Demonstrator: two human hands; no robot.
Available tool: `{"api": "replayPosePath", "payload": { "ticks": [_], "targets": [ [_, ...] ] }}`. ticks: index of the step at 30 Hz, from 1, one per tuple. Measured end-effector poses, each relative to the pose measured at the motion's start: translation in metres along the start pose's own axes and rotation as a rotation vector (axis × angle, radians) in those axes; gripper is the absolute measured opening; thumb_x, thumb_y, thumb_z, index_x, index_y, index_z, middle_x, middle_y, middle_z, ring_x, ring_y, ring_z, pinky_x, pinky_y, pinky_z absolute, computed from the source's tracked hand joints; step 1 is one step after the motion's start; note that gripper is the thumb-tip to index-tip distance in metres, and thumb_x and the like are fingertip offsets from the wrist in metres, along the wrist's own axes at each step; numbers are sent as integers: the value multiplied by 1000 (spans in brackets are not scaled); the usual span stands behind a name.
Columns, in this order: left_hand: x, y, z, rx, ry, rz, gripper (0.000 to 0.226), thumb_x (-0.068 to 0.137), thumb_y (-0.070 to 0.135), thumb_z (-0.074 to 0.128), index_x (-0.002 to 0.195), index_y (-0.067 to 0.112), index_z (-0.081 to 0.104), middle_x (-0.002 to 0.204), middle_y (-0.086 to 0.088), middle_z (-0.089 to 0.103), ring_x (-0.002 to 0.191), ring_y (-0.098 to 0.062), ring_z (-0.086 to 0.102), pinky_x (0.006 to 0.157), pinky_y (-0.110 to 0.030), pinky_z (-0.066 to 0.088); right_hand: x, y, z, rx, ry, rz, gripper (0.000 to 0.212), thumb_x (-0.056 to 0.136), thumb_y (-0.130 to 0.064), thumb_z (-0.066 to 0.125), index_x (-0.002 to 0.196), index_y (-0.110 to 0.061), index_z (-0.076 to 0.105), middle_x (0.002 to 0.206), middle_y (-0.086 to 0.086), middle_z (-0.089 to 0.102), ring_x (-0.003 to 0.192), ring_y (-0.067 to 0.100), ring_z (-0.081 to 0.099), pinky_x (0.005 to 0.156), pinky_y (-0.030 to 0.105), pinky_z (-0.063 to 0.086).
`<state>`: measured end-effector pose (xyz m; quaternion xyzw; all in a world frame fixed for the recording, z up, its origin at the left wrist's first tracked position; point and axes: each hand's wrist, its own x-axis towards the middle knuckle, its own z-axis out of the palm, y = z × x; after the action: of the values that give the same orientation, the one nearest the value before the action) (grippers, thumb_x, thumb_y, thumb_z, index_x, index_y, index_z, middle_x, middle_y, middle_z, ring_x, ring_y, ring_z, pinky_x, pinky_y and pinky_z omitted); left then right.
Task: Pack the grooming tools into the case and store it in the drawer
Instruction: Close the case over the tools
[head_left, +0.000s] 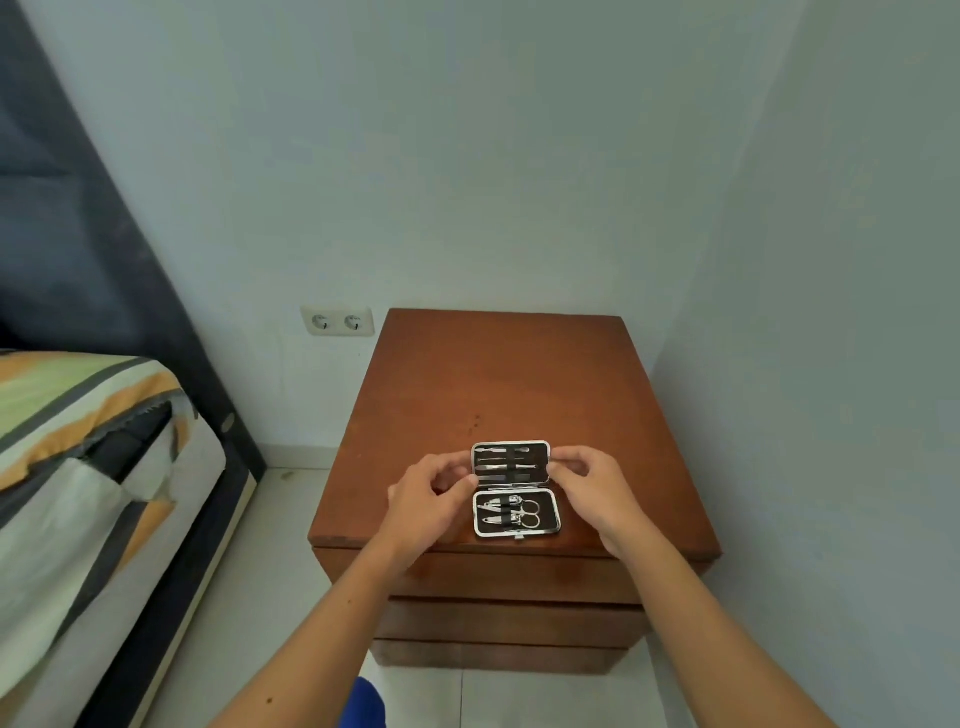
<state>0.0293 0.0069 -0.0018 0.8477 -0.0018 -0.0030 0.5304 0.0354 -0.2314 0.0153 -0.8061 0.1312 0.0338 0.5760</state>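
Observation:
A small grooming case (551, 526) with a silver rim lies open near the front edge of a brown wooden nightstand (498, 384). Its lid (511, 462) stands tilted up and holds several thin metal tools under black straps. The lower half holds clippers and small scissors (527, 513). My left hand (428, 501) pinches the lid's left edge with thumb and fingers. My right hand (592, 480) grips the lid's right edge. Drawer fronts (519, 577) show below the top, all closed.
A bed with a striped cover (78, 467) and a dark headboard (78, 234) stands at the left. A double wall socket (337, 322) sits beside the nightstand. A wall runs close along the right. Pale floor tiles (270, 571) lie between bed and nightstand.

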Motion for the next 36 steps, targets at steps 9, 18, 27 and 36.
{"api": "replayPosePath", "payload": {
  "ticks": [9,18,27,36],
  "targets": [
    [-59,-3,12,41,46,139,37,100,26,72,136,31,67,105,16,67,108,-10,55,95,-29,49,-51,28,-8,-72,35,-212,16,96,-21,74,109,-30,73,105,-13,75,98,1,69,81,17,50],
    [-69,-4,9,256,36,137,23,98,35,72,120,29,66,107,14,59,106,-10,52,94,-34,53,-64,46,-5,-282,44,-337,25,87,-14,82,107,-26,74,111,-9,68,100,2,62,80,2,43],
    [-38,13,11,469,-99,296,35,98,44,72,130,30,69,126,17,61,115,-8,59,98,-35,54,-44,34,-4,-432,-66,-427,30,95,-35,75,124,-28,74,122,-15,61,101,6,58,82,13,41],
    [-35,-4,19,501,-54,369,35,95,44,75,127,30,72,120,14,63,110,-16,58,92,-41,51,-41,55,0,-450,-7,-554,32,93,-38,76,121,-22,76,125,-10,60,114,15,56,101,28,44]
  ]
}}
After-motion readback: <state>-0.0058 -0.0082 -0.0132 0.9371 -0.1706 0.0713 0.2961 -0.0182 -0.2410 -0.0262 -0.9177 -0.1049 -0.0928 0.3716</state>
